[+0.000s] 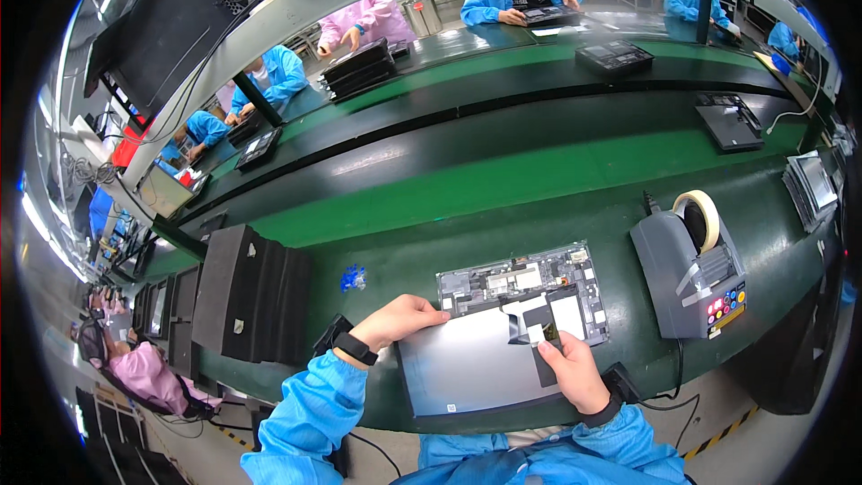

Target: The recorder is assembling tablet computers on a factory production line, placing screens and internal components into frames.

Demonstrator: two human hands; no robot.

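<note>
An opened tablet (503,341) lies flat on the green workbench in front of me, its circuit boards showing along the far edge and a grey metal panel nearer me. My left hand (400,319) rests on the tablet's upper left corner, fingers spread flat on it. Over the middle of the device, my right hand (570,368) pinches a small dark strip (549,334) between thumb and fingers. A white patch and a black patch sit on the board just beyond that strip. Both wrists carry black straps.
A grey tape dispenser (687,274) with a cream tape roll stands to the right. Black foam trays (242,292) stand stacked on the left, with a small blue scrap (353,278) nearby. Beyond is a green conveyor (503,180) with other devices, and workers in blue and pink coats.
</note>
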